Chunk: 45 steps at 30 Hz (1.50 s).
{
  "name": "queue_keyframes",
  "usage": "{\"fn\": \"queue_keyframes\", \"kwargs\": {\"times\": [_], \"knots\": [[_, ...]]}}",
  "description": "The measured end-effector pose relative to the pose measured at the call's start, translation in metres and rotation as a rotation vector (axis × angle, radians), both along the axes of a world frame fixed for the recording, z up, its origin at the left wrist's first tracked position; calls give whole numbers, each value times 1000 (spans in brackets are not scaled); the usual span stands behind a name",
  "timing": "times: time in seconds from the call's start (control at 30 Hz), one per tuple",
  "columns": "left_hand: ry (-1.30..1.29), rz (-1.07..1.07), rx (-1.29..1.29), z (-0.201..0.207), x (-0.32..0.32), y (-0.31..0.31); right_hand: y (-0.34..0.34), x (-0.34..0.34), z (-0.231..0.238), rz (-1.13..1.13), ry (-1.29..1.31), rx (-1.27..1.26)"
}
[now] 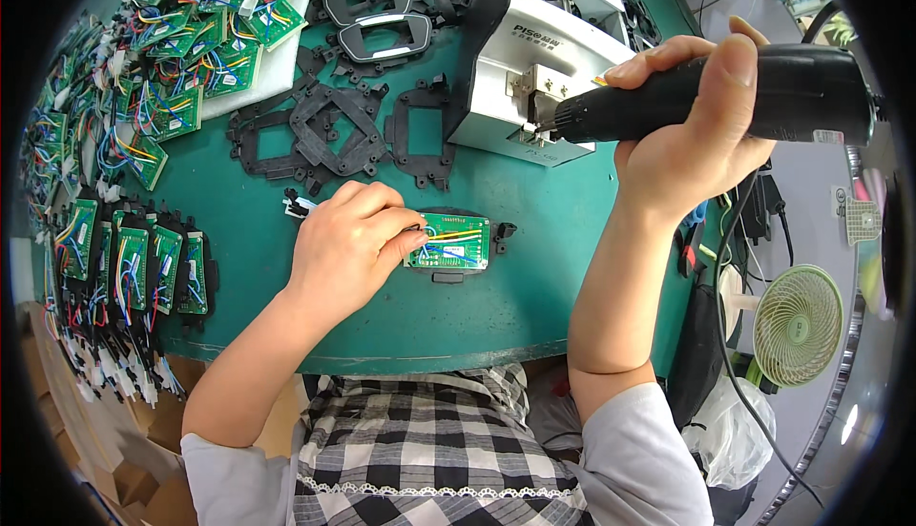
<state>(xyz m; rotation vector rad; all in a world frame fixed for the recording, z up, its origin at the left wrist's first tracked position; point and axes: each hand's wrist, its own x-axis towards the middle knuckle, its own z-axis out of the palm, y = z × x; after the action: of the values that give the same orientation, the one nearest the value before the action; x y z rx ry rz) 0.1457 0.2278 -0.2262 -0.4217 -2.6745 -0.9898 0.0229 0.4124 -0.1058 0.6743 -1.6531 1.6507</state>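
Note:
My right hand (701, 130) is wrapped round a black electric screwdriver (658, 97), held level. Its tip end is at the front outlet of a silver and black screw feeder (549, 59); whether a screw sits on the bit is too small to tell. On the green table, my left hand (353, 240) has its fingers closed at the left end of a green circuit board (458, 242) with yellow and blue wires. Beneath that board shows a black plastic frame (447, 278), its tabs sticking out past the edges. A white connector (298, 204) lies beside my left hand.
Loose black frames (339, 130) lie beyond my left hand, with bezels (385, 38) behind them. Wired boards (229, 63) are heaped at the far left. A row of framed boards (134, 264) stands at the left edge. A green fan (798, 326) and the screwdriver's cord (722, 307) are at right.

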Motion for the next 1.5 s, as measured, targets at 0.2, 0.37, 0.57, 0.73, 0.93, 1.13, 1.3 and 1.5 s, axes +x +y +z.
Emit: {"fn": "queue_keyframes", "kwargs": {"times": [0.2,0.37,0.57,0.73,0.93,1.13,1.3,1.5], "knots": [[-41,-34,-45,9,3,-3,17,13,1,224,-188,-46],[164,0,38,38,-18,26,5,35,7,446,-307,-353],[141,-104,19,47,-46,21,40,26,24,512,-154,-373],[138,-104,235,68,-66,41,53,16,27,527,-156,-421],[262,-188,-23,65,-79,28,68,12,26,437,-104,-400],[710,129,-277,105,-158,32,28,-4,8,148,23,-136],[831,262,-156,82,-154,14,13,-7,0,288,7,-194],[-231,-598,-176,67,-28,-19,10,-10,-1,24,0,-21]]}}
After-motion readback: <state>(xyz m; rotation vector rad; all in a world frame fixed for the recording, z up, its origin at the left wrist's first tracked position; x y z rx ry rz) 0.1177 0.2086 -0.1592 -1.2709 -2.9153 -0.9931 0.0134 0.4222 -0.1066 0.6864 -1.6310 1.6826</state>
